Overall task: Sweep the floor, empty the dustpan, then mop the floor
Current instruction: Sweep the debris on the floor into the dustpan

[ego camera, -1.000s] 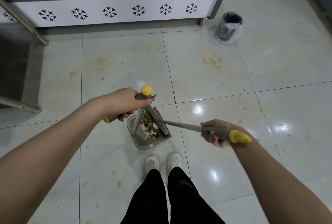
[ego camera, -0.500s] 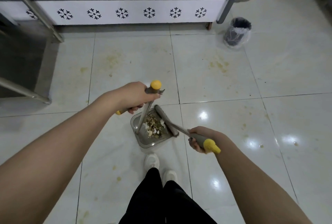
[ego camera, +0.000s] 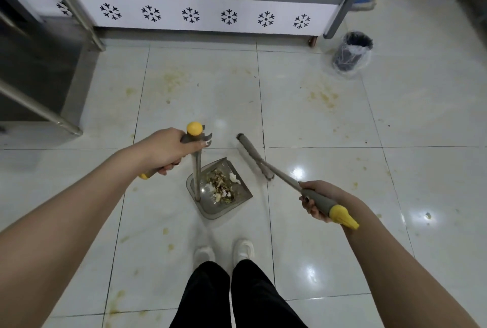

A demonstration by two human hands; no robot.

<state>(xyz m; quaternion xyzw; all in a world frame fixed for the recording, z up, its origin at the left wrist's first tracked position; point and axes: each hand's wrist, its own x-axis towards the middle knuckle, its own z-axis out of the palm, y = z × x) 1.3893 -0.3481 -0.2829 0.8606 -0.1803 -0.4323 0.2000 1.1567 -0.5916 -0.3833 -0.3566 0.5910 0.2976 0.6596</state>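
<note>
Grey plastic dustpan (ego camera: 210, 202), lower centre of the frame: set on the tiled floor (ego camera: 329, 138) just ahead of two white shoes (ego camera: 243, 248). Its tray is loaded with a heap of scraps (ego camera: 220, 185), brownish and white. An upright grey shaft, topped by a yellow cap, is gripped near its top by the left hand (ego camera: 168, 150), with the fingers wrapped round the grip.

Grey broom (ego camera: 283, 175), right of centre: the long brush head is seen just right of the dustpan, apart from the tray. Whether it touches the tiles cannot be told. The grey grip with its yellow end is clasped by the right hand (ego camera: 320, 200), fingers curled round it.

Floor: glossy pale tiles, marked with yellowish stains (ego camera: 322, 96) at centre and upper right.

Dark bin (ego camera: 351, 52) lined with a clear bag: upper right, well apart from the dustpan.

Cabinet (ego camera: 205, 15) with a white panel printed with black snowflakes: across the top of the frame.
</note>
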